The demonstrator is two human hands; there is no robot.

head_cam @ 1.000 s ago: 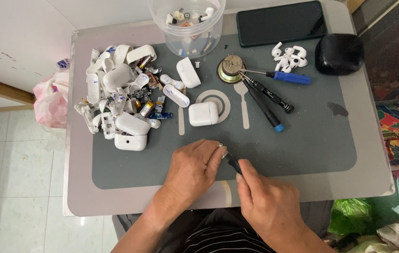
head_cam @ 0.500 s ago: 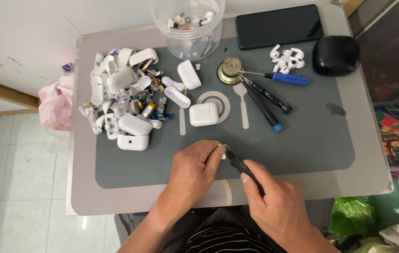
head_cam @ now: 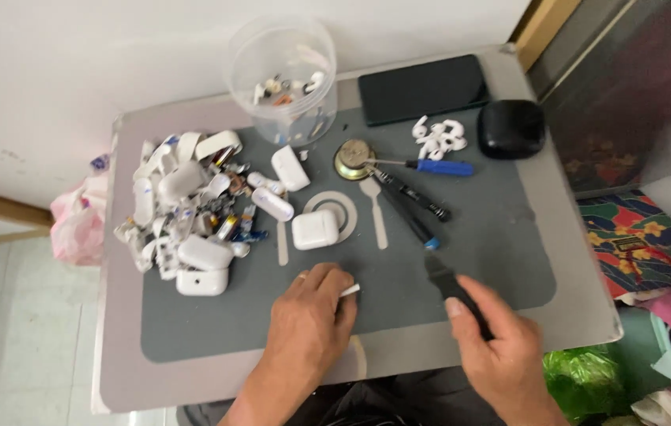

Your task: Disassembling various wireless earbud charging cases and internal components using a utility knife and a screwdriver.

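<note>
My left hand (head_cam: 308, 319) pinches a small white earbud piece (head_cam: 349, 290) between the fingertips, low over the grey mat (head_cam: 501, 237). My right hand (head_cam: 493, 339) is closed around a black tool (head_cam: 444, 280), held apart from the piece.

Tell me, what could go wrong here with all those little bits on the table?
The left hand pinches a small white piece by its end; it could slip and get lost in the pile of white cases and parts nearby. The right hand holds a dark tool pointing toward the left fingers, so a slip might nick them. The clear tub stands close to the table's back edge and might tip if bumped.
</note>
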